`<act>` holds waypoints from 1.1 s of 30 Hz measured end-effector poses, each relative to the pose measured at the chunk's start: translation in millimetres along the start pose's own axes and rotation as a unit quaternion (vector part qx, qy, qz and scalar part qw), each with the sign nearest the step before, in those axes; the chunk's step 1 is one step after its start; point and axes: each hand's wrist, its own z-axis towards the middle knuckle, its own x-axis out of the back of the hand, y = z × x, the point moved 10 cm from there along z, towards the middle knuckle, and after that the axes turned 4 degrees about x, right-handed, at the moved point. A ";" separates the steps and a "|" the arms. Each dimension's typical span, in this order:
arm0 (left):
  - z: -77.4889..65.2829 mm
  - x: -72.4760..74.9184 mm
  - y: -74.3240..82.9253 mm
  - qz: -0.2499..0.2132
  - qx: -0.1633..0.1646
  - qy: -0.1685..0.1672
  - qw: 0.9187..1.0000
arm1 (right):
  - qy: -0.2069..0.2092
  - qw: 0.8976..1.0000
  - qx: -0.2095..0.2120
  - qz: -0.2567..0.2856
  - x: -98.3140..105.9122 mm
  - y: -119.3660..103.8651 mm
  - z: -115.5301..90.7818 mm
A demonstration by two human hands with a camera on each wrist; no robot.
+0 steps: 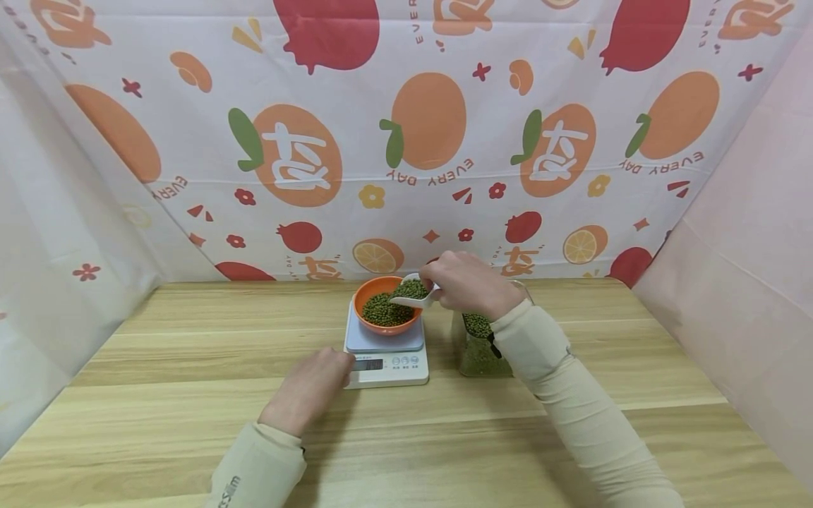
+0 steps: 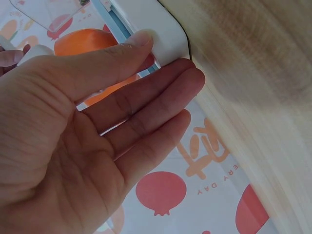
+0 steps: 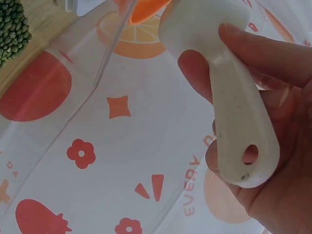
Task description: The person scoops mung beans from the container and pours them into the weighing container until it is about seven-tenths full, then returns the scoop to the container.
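My right hand grips a white scoop by its handle. Green mung beans fill the scoop, which is held tilted over the right side of an orange bowl. More mung beans lie in that bowl, which sits on the platform of a white kitchen scale. At the scale's front left corner is my left hand. Its thumb touches the white casing and the other fingers stretch nearly straight beside the corner. The digits on the display are too small to read.
Right of the scale stands a clear container of mung beans, partly hidden by my right forearm. Both stand on a wooden table. A fruit-patterned cloth hangs along the table's back, with pale cloth at the sides.
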 end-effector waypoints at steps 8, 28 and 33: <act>-0.1 0.3 0.2 0.005 -0.001 0.002 1.000 | 0.013 1.000 0.005 -0.027 2.9 -3.4 2.1; -0.4 -0.5 1.1 0.016 -0.004 0.002 1.000 | 0.065 0.988 0.004 -0.140 22.7 -8.8 1.2; -0.6 -0.4 1.8 0.021 -0.006 0.002 1.000 | 0.067 0.985 0.004 -0.159 24.3 -10.0 -0.7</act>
